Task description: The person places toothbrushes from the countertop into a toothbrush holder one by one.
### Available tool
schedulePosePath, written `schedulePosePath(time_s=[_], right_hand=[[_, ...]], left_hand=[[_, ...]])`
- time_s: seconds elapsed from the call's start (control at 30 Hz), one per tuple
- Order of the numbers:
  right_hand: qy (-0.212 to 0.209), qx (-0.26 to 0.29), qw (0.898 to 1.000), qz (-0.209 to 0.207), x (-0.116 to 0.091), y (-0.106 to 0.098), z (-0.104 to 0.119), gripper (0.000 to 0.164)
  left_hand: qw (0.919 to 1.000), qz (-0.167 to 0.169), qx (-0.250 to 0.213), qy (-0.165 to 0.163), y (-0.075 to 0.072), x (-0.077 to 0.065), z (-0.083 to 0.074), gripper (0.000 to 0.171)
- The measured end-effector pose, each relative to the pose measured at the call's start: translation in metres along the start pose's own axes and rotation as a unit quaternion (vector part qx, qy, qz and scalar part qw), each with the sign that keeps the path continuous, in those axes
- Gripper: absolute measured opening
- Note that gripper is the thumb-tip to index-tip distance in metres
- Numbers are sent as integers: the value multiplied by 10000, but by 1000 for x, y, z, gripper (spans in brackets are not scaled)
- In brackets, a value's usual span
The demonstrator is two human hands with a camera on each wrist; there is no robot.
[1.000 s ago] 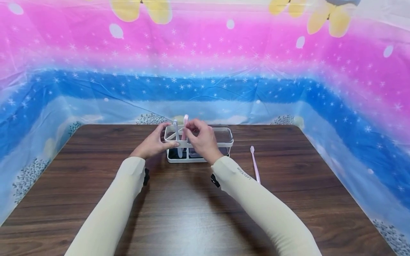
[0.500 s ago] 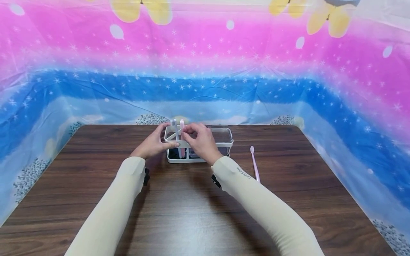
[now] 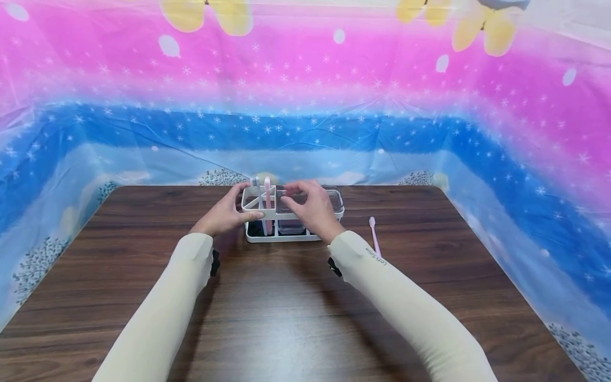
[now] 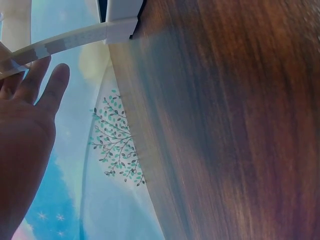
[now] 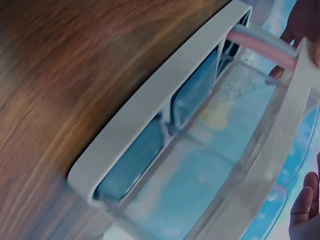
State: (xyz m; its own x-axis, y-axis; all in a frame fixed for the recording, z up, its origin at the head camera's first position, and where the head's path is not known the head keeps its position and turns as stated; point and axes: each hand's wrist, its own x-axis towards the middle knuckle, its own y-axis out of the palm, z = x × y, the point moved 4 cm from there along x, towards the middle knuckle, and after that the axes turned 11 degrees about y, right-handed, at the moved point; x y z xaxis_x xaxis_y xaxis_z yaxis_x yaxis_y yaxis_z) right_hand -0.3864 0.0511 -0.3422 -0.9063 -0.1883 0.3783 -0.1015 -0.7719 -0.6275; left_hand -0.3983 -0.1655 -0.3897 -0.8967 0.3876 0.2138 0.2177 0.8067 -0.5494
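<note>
A white toothbrush holder [image 3: 310,216] with clear cups inside stands near the table's far edge. My left hand [image 3: 221,215] grips its left end, thumb on the front rim and fingers at the back. In the left compartments stand a grey-white toothbrush [image 3: 260,197] and a pink toothbrush [image 3: 268,193], heads up. My right hand [image 3: 316,208] hovers over the holder's right part, thumb and fingers apart, holding nothing. In the right wrist view, the pink handle [image 5: 262,49] and the grey-white one lean side by side behind the upper rim.
Another pink toothbrush [image 3: 374,233] lies on the brown wooden table [image 3: 286,307], right of the holder and partly hidden by the right sleeve. A pink and blue patterned cloth [image 3: 305,127] hangs behind the table and along its sides.
My right hand has lowered the pink toothbrush into the holder beside the grey-white one, released it and moved right. The left hand keeps its grip on the holder.
</note>
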Motion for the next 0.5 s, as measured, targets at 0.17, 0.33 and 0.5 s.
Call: schedulePosePath(time_s=[0.17,0.33,0.5], right_hand=[[-53,-21,9999,-161,0,-14,-10,24],[-19,-179,9996,-236,-2,-27,-27,23],[83,-370,9986,-373,-4,-44,-43,23]], left_hand=[[9999,-12,160,-44,-1,1,2,103],[9997,15,234,-62,0,1,0,103],[9997,12,257,-56,-1,0,-1,103]])
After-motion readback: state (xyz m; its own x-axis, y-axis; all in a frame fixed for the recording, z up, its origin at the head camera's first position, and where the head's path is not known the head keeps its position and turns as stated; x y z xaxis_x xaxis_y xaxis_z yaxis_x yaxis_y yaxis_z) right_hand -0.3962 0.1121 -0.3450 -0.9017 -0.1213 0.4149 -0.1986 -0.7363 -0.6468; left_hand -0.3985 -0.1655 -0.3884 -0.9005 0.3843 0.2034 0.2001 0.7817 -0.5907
